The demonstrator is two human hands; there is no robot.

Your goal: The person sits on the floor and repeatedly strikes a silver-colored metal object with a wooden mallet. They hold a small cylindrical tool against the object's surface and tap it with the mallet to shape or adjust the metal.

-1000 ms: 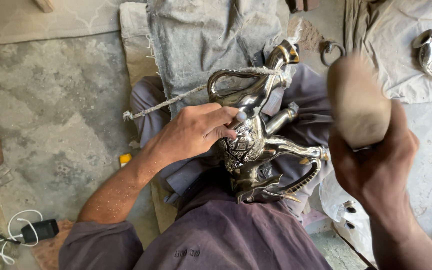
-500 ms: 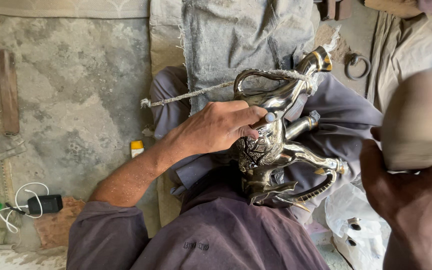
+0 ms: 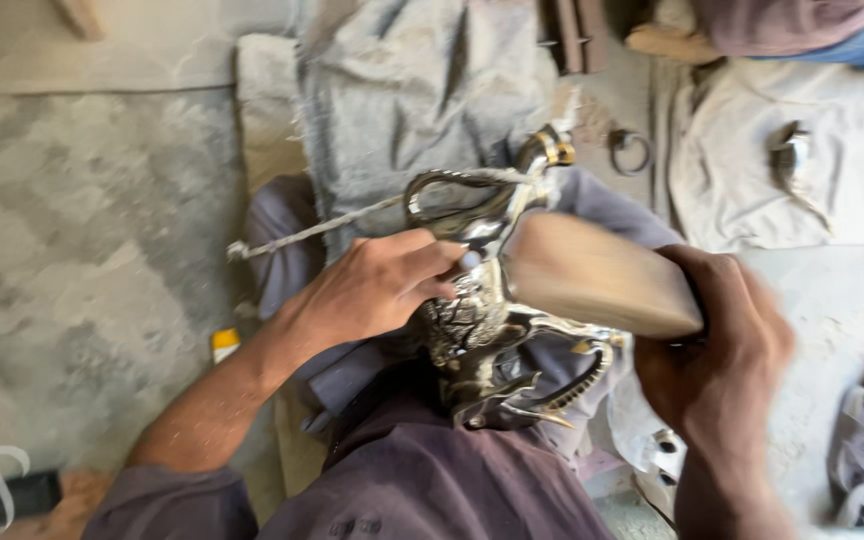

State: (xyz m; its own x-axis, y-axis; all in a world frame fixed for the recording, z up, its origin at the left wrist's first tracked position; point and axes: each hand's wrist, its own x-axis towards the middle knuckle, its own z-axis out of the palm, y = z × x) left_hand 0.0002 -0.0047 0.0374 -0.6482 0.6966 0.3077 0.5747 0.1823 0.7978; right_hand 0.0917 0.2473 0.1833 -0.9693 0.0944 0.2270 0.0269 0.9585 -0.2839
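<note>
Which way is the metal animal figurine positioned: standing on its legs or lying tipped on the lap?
Tipped. The metal animal figurine lies on the lap, legs pointing sideways; the left hand steadies it.

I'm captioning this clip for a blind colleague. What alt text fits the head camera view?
Seen from above, a seated person's left hand steadies an ornate metal figure on their lap, while the right hand holds a blurred wooden mallet against it. A grey cloth lies ahead on the concrete floor, and a small metal ring lies to the right.
</note>
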